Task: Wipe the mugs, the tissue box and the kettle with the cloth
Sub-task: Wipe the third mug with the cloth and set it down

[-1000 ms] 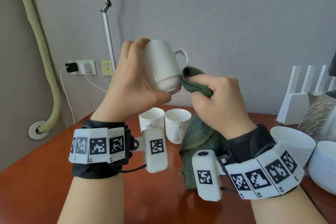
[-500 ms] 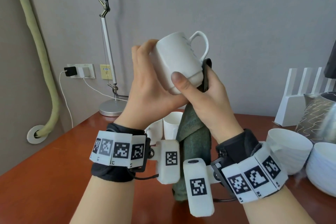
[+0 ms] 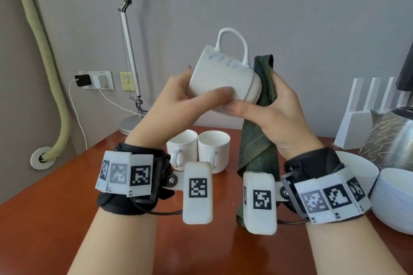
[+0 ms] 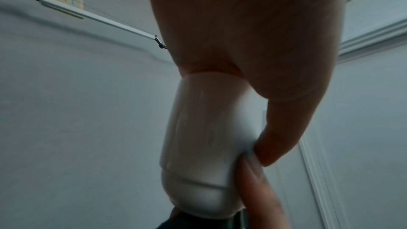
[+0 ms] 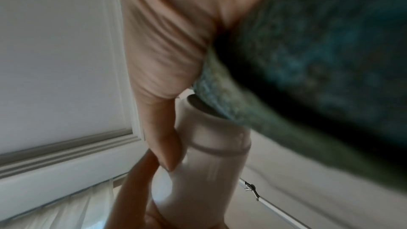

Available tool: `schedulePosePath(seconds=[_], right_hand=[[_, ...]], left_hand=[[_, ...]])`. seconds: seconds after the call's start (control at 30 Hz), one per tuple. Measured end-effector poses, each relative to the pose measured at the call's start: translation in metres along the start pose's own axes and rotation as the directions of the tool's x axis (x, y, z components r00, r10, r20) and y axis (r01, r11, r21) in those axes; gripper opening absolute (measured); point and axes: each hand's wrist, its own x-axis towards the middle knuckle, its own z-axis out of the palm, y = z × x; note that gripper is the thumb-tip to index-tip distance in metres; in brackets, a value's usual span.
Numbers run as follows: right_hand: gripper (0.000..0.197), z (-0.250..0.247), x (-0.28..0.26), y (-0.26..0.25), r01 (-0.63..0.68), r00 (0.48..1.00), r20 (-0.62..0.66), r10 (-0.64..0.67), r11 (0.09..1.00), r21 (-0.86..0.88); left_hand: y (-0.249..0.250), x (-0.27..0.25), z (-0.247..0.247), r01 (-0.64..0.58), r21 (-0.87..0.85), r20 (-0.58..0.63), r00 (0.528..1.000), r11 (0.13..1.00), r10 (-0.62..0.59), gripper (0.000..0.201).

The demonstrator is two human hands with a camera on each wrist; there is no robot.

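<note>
A white mug [image 3: 220, 78] with blue marks lies on its side in the air, handle up. My left hand [image 3: 185, 96] grips its body, thumb along the side [image 4: 284, 128]. My right hand [image 3: 274, 105] presses the dark green cloth [image 3: 261, 131] against the mug's base, its thumb under the mug [image 5: 163, 142]. The cloth [image 5: 308, 76] hangs down to the table. Two more white mugs [image 3: 182, 147] [image 3: 213, 148] stand on the table behind my wrists. The steel kettle [image 3: 400, 140] sits at the right edge. No tissue box is in view.
White bowls [image 3: 357, 167] [image 3: 395, 196] stand at the right beside the kettle, with a white rack [image 3: 366, 114] behind them. A desk lamp's base [image 3: 131, 125] stands at the table's back left. The table [image 3: 55, 219] is reddish wood.
The mug has turned from upside down to lying on its side with the handle up. My right hand has shifted the cloth from the mug's side to its base.
</note>
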Motion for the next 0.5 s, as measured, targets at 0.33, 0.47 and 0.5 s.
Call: schedulePosePath(seconds=[0.33, 0.47, 0.5], right_hand=[[0.113, -0.011, 0.001, 0.002, 0.048, 0.993, 0.113, -0.033, 0.991, -0.128], [0.117, -0.012, 0.000, 0.002, 0.067, 0.993, 0.107, -0.053, 0.989, -0.133], [0.117, -0.011, 0.000, 0.003, 0.069, 0.992, 0.112, -0.054, 0.988, -0.136]], left_hand=[[0.008, 0.000, -0.007, 0.082, 0.093, 0.123, 0.988, 0.992, -0.093, 0.042], [0.007, 0.001, -0.002, 0.118, 0.016, 0.171, 0.978, 0.993, -0.119, 0.037], [0.006, 0.000, -0.001, 0.133, -0.035, 0.197, 0.973, 0.990, -0.124, 0.034]])
